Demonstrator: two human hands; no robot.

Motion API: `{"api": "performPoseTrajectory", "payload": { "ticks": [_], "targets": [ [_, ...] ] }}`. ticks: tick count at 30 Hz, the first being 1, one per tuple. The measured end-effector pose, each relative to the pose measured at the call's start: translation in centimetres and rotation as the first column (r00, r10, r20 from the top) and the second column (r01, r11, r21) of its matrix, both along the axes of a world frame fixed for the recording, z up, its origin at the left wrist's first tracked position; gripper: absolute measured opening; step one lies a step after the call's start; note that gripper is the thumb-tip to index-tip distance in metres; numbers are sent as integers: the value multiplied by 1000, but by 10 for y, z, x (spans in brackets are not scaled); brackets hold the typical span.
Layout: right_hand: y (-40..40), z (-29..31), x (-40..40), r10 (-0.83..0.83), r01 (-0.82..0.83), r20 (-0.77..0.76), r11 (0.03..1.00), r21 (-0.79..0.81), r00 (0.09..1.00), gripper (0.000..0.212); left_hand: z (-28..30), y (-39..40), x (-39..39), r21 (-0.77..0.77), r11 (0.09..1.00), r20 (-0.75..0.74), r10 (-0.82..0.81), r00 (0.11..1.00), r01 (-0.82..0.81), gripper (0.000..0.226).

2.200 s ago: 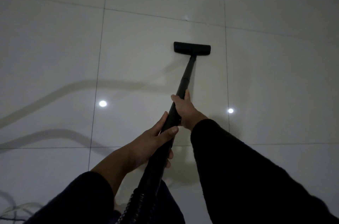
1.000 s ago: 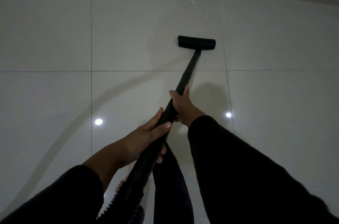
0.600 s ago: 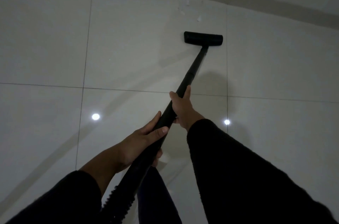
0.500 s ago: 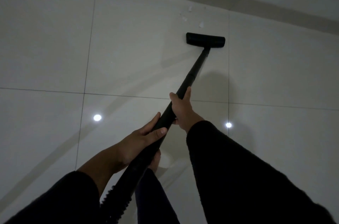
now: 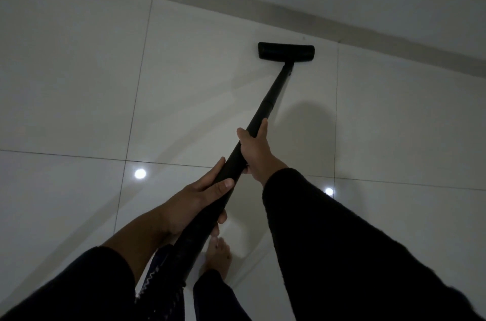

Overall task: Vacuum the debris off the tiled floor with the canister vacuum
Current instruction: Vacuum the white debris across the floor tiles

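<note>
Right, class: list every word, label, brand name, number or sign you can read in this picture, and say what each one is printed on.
None can be read.
Floor nozzle: plain black, no marking shows.
Vacuum wand: no label shows.
Floor tiles and skirting: bare; the bright spots are light reflections.

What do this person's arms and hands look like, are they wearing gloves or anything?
No gloves: the left hand and right hand are bare, with no rings or watch visible. Both arms wear dark long sleeves; the left sleeve is pushed up the forearm, the right sleeve reaches the wrist.
</note>
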State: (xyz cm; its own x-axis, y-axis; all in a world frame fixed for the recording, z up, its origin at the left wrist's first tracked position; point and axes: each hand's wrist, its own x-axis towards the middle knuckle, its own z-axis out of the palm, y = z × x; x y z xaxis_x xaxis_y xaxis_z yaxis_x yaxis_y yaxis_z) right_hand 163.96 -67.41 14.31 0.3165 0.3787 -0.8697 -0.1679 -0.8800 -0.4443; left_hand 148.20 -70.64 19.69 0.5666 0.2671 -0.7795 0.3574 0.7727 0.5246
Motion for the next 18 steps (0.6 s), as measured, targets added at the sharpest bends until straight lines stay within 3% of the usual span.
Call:
{"api": "performPoseTrajectory", "payload": {
  "ticks": [9,18],
  "targets": [
    [59,-2,-25,49,-49,-4,999,12,999,78,-1,52,-21,39,999,-28,35,999,-34,76],
    [39,12,-80,152,-153,-42,988,-14,987,77,13,11,-67,11,985,-30,171,985,-171,75]
  ]
}}
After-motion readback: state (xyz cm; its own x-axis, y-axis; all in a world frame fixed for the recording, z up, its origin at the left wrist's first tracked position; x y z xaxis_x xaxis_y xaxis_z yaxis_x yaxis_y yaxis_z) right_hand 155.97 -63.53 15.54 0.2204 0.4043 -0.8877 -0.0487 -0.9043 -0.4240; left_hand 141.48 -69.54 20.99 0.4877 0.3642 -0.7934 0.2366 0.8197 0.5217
